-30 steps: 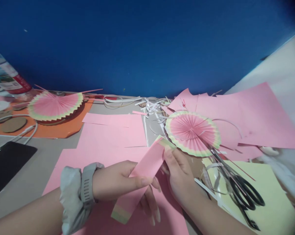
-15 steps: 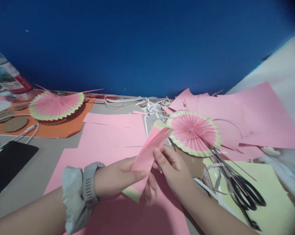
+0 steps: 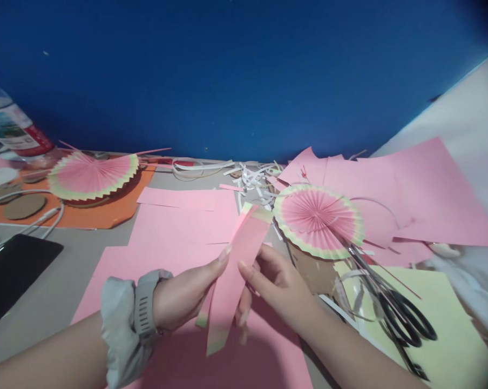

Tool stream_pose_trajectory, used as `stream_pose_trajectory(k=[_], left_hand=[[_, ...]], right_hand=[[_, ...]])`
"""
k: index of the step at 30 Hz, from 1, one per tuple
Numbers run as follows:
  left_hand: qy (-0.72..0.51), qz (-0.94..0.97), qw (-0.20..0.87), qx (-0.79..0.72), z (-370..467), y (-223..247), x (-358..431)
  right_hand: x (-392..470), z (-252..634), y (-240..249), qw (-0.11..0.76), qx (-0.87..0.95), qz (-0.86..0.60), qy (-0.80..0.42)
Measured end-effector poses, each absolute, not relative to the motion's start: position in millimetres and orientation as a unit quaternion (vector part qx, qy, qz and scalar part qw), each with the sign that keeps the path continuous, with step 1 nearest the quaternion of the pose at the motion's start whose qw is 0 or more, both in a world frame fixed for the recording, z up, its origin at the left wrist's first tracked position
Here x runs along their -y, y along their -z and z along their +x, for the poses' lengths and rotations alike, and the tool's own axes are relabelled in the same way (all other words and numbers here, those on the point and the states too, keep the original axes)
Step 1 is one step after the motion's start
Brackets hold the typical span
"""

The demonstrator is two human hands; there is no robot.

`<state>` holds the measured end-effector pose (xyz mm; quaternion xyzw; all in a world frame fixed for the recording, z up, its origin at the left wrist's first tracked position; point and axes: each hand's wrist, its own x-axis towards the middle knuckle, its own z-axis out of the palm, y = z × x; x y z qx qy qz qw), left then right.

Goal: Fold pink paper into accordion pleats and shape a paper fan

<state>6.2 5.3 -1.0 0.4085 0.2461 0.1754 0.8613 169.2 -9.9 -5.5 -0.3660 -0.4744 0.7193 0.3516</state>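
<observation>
A folded pink paper strip [image 3: 238, 265] with pale green ends is held upright at a slant above the pink sheets [image 3: 183, 227]. My left hand [image 3: 191, 292] grips its left side, thumb near the fold and the other fingers hidden behind the paper. From the right, my right hand [image 3: 274, 281] pinches the strip between thumb and fingers. A shorter folded part with a green tip shows behind its lower left edge. Right of the strip lies a round pleated pink fan [image 3: 309, 216] with a pale green rim.
Black-handled scissors [image 3: 406, 313] rest on pale green paper [image 3: 450, 324] at right. Another pleated fan [image 3: 94, 175] sits on orange paper [image 3: 118, 213] at left, near a bottle [image 3: 17, 129] and a black phone [image 3: 19, 273]. White paper scraps [image 3: 256, 178] lie at the back.
The strip has turned so its broad pink face shows and its lower end hangs further down. My left thumb has moved up along its left edge.
</observation>
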Motion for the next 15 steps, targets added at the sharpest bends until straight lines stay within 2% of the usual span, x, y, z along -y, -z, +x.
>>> stream_pose_trajectory(k=[5, 7, 12, 15], left_hand=[[-0.17, 0.372, 0.882, -0.233, 5.8, 1.5, -7.7], [-0.156, 0.374, 0.885, -0.228, 5.4, 1.7, -7.6], [-0.166, 0.396, 0.869, -0.247, 6.9, 1.9, -5.3], [-0.154, 0.391, 0.875, -0.24, 7.8, 2.0, -5.1]], right_hand=[[5.6, 170.7, 4.1, 0.346, 0.575, -0.465, -0.577], [5.8, 170.1, 4.2, 0.349, 0.56, -0.457, -0.597], [10.1, 166.4, 4.6, 0.339, 0.477, -0.334, -0.739], [9.7, 167.4, 6.1, 0.338, 0.507, -0.361, -0.706]])
